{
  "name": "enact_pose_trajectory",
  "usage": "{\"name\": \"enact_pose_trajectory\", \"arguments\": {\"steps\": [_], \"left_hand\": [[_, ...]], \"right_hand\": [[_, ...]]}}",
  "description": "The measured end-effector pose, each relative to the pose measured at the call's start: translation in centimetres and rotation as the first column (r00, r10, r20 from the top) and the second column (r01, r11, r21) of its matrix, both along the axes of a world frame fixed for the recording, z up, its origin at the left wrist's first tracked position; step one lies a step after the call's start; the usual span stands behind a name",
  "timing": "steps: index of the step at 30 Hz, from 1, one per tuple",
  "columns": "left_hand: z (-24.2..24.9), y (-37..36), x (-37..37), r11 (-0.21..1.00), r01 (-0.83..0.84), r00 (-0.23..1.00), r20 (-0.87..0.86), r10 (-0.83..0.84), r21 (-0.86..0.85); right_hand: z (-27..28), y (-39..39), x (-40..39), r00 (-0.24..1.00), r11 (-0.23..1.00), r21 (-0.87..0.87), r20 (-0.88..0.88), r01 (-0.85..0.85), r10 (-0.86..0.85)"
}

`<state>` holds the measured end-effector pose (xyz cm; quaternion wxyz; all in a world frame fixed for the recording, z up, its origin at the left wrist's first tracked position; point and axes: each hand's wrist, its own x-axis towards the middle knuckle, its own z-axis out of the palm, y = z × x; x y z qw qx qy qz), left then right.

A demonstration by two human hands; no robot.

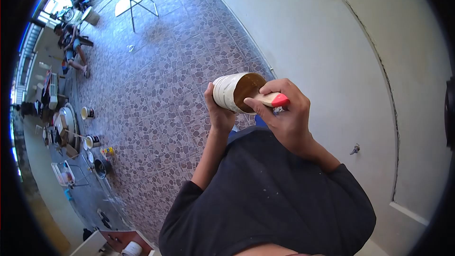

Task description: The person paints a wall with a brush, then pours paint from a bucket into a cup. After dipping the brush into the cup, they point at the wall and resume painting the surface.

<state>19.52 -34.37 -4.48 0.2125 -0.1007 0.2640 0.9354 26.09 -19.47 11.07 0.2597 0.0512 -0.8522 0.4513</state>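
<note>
My left hand [221, 114] is wrapped round the outside of a cream-coloured ribbed can [226, 91], which is tilted so that its brown inside shows. In my right hand [290, 116] is a brush handle [267, 98], pale wood with a red end [280, 100], pinched between thumb and fingers at the mouth of the can. The brush's other end is inside the can and hidden from view. Both hands are in front of my dark shirt, above the floor.
A pale wall [322, 66] with a tap [355, 149] runs along the right. A white folding chair [128, 4] stands on the patterned floor [161, 80]. A person [72, 42] sits at the upper left. Paint buckets [87, 113], boxes and a basin [101, 168] lie at the left.
</note>
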Motion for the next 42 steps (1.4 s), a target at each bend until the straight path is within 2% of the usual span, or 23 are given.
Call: {"name": "enact_pose_trajectory", "arguments": {"steps": [1, 2, 4, 5, 7, 11, 13, 16, 17, 19, 21, 24, 27, 31, 35, 38, 41, 42], "left_hand": [[-0.1, -0.1, -0.1, 1.0, -0.015, 1.0, 0.001, 0.015, 0.003], [0.0, -0.3, -0.2, 1.0, -0.031, 1.0, 0.003, 0.031, 0.001], [0.4, -0.6, -0.7, 0.999, -0.043, 0.999, 0.014, 0.044, -0.017], [0.4, -0.8, -1.1, 0.998, -0.062, 0.998, 0.011, 0.062, -0.021], [0.3, -0.9, -2.0, 0.998, -0.061, 0.998, 0.005, 0.061, -0.01], [0.3, 0.3, -4.6, 0.987, -0.16, 0.987, -0.022, 0.16, -0.031], [0.2, 1.3, -6.1, 0.984, -0.179, 0.981, -0.072, 0.178, -0.007], [0.4, 2.9, -8.6, 0.974, -0.226, 0.973, -0.044, 0.225, -0.009], [1.0, 3.4, -9.4, 0.97, -0.245, 0.97, -0.012, 0.244, -0.009], [0.1, 4.0, -10.7, 0.937, -0.348, 0.937, 0.038, 0.349, -0.01], [0.7, 3.9, -11.3, 0.903, -0.427, 0.904, 0.002, 0.428, -0.033], [1.4, 3.7, -10.5, 0.816, -0.575, 0.818, -0.029, 0.574, -0.056], [1.4, 3.6, -9.4, 0.729, -0.674, 0.738, -0.085, 0.669, -0.122], [1.1, 2.8, -6.7, 0.596, -0.796, 0.601, -0.024, 0.799, -0.105], [-0.9, 1.3, -3.3, 0.415, -0.91, 0.414, 0.022, 0.91, -0.022], [-1.3, 0.4, -0.9, 0.261, -0.962, 0.258, 0.041, 0.965, -0.077], [-1.5, -0.6, 1.7, 0.206, -0.979, 0.205, 0.072, 0.976, -0.012], [-0.6, -0.9, 2.1, 0.151, -0.988, 0.151, 0.109, 0.982, 0.008]], "right_hand": [[0.0, -0.1, -0.3, 0.998, 0.997, -0.072, 0.048, -0.026, 0.029], [0.1, -0.2, -0.6, 0.998, 0.996, -0.073, 0.05, -0.042, 0.045], [0.1, -0.2, -1.6, 0.988, 0.969, -0.225, 0.089, -0.106, 0.129], [0.0, 0.0, -2.2, 0.985, 0.965, -0.229, 0.086, -0.125, 0.148], [-0.1, 0.4, -3.4, 0.99, 0.989, -0.064, 0.034, -0.133, 0.135], [-0.5, 2.2, -6.1, 0.983, 0.981, -0.131, 0.095, -0.145, 0.158], [-0.5, 4.0, -8.4, 0.974, 0.976, 0.098, -0.096, -0.195, 0.204], [0.0, 5.8, -12.3, 0.957, 0.964, 0.133, -0.152, -0.228, 0.247], [0.1, 6.2, -13.7, 0.933, 0.944, 0.126, -0.16, -0.305, 0.323], [0.0, 6.9, -16.0, 0.925, 0.933, 0.113, -0.138, -0.341, 0.354], [0.2, 7.1, -18.1, 0.871, 0.879, 0.105, -0.122, -0.465, 0.476], [0.0, 6.8, -20.4, 0.811, 0.822, 0.086, -0.134, -0.563, 0.569], [0.4, 5.6, -22.3, 0.703, 0.716, 0.101, -0.138, -0.691, 0.698], [-0.1, 3.1, -23.0, 0.522, 0.537, 0.088, -0.151, -0.839, 0.84], [-0.4, -0.6, -22.6, 0.339, 0.35, 0.11, -0.102, -0.93, 0.935], [-0.7, -3.6, -21.7, 0.192, 0.2, 0.11, -0.076, -0.974, 0.978], [-0.9, -6.5, -20.1, 0.041, 0.043, 0.13, -0.023, -0.991, 0.999], [-0.9, -7.4, -19.6, -0.001, -0.002, 0.132, 0.006, -0.991, 1.0]]}}
